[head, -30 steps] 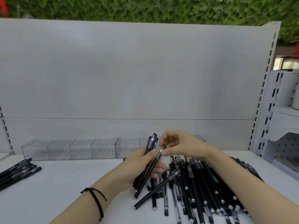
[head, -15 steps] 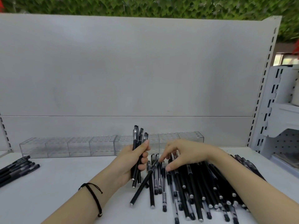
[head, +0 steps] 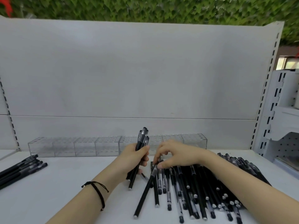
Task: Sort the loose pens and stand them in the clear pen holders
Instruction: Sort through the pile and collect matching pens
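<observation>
The clear pen holders (head: 77, 146) stand in a row at the back of the white shelf (head: 64, 183), and I can see no pen in them; so this is the sorting stage, with nothing stood up yet. In front of the holders' middle the left hand (head: 135, 156) is wrapped round a bundle of pens (head: 142, 138), held upright, caps rising across the holders' front wall. Just right of it the right hand (head: 176, 155) curls down over the heap of loose pens (head: 202, 183), which sprawls before the holders' right end; thumb and forefinger pinch the cap end of a long black pen (head: 145, 189). A smaller batch of pens (head: 21, 171) lies out beyond the holders' left end; seemingly a kind set aside. Next, I'd judge, the pinched pen must be lifted free of its neighbours and slid into the bundle if it matches; the left grip must ease slightly without letting the bundle fan out.
</observation>
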`<state>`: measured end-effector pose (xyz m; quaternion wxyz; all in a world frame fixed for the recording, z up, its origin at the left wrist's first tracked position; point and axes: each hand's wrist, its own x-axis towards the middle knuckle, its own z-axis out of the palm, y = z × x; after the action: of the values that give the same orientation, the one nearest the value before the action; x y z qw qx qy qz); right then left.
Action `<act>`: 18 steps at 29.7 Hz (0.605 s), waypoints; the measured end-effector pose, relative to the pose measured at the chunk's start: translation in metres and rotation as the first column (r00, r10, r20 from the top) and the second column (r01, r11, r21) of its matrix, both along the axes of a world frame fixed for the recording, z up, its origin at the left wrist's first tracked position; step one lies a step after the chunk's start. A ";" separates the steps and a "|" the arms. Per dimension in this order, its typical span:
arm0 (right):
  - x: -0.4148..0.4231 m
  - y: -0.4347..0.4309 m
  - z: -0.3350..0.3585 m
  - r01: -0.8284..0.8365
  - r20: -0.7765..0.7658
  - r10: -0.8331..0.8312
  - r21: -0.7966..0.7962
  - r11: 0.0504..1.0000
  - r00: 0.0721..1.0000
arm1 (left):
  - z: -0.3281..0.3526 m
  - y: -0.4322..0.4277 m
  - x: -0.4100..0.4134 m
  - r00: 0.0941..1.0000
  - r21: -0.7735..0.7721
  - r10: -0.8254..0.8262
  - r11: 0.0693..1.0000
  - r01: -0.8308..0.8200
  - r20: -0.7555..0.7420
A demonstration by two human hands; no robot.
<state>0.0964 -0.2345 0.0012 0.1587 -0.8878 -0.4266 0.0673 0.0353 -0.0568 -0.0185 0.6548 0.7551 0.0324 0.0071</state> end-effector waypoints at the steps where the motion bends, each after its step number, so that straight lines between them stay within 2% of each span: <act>1: -0.001 0.000 0.002 -0.003 -0.005 0.003 -0.001 1.000 1.000 | 0.001 0.002 -0.001 1.000 0.031 -0.021 0.999 0.022 -0.010; 5: -0.006 0.000 0.011 0.052 0.011 -0.052 -0.033 0.998 0.999 | -0.001 0.007 -0.009 0.998 0.046 -0.055 0.997 0.056 -0.038; 11: -0.021 0.015 0.006 0.124 -0.008 -0.125 -0.072 0.990 0.992 | -0.010 0.011 -0.011 0.994 -0.048 -0.052 0.998 0.048 -0.093; 15: -0.027 0.024 0.003 0.218 -0.029 -0.220 -0.076 0.973 0.975 | -0.007 0.012 -0.011 0.993 -0.018 -0.088 0.996 0.087 -0.083; 18: -0.030 0.031 0.004 0.287 -0.068 -0.290 -0.050 0.957 0.955 | -0.009 0.015 -0.012 0.993 -0.120 -0.088 0.990 0.078 -0.084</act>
<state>0.0663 -0.2034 0.0051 0.1648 -0.9405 -0.2849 0.0849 0.0235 -0.0419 -0.0273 0.6953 0.7159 0.0305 -0.0558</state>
